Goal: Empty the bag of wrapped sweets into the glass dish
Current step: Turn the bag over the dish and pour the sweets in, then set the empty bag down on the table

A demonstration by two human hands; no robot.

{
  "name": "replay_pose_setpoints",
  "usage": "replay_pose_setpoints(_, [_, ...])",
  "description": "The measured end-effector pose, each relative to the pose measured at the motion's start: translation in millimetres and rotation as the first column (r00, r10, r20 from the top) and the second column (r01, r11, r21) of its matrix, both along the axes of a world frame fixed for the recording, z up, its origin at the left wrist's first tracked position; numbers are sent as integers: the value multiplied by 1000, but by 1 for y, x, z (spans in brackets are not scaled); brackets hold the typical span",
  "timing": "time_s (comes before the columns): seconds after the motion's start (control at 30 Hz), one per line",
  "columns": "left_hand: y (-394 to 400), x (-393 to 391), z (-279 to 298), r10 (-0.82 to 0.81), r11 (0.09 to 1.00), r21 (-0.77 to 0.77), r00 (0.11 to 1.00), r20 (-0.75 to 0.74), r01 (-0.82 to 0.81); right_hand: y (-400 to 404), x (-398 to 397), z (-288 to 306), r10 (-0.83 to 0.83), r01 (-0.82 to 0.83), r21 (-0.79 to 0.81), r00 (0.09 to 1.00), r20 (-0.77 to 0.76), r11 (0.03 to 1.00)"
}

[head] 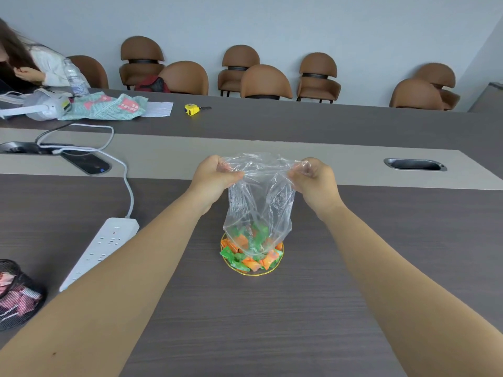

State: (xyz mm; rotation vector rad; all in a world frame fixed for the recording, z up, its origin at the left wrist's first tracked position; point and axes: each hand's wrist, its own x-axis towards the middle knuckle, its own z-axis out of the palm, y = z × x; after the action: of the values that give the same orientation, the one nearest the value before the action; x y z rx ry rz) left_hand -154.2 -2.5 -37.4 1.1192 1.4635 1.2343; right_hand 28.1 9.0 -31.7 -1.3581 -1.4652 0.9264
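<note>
A clear plastic bag (261, 197) hangs upside down over a small glass dish (253, 273) with a gold rim on the dark wooden table. My left hand (215, 178) pinches the bag's upper left corner and my right hand (315, 180) pinches its upper right corner. The bag's lower mouth sits on the dish. Green and orange wrapped sweets (250, 259) are piled in the dish, and some show through the lower part of the bag.
A white power strip (103, 248) with its cable lies left of the dish. A black mesh basket (16, 295) stands at the near left edge. A yellow tape measure (192, 109), a patterned bag (103, 106) and a seated person (24, 66) are at the far side.
</note>
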Motion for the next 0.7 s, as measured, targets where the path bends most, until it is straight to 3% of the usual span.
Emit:
replay_pose_setpoints(0.23, [-14,2,2,-8,997,72,1000,-9,8,-15,4,5,8,-7,13,998,-68,1000])
replay_pose_setpoints(0.33, [-25,10,4,12,993,115,996,-83,-3,-23,12,7,19,-17,26,997,-80,1000])
replay_pose_setpoints(0.57, [-70,66,-11,-50,968,224,964,-262,111,-60,80,-3,32,-33,49,999,27,998])
replay_pose_setpoints(0.7, [-95,119,-50,-143,950,221,934,-327,222,-92,137,-34,-1,-2,18,982,191,1000])
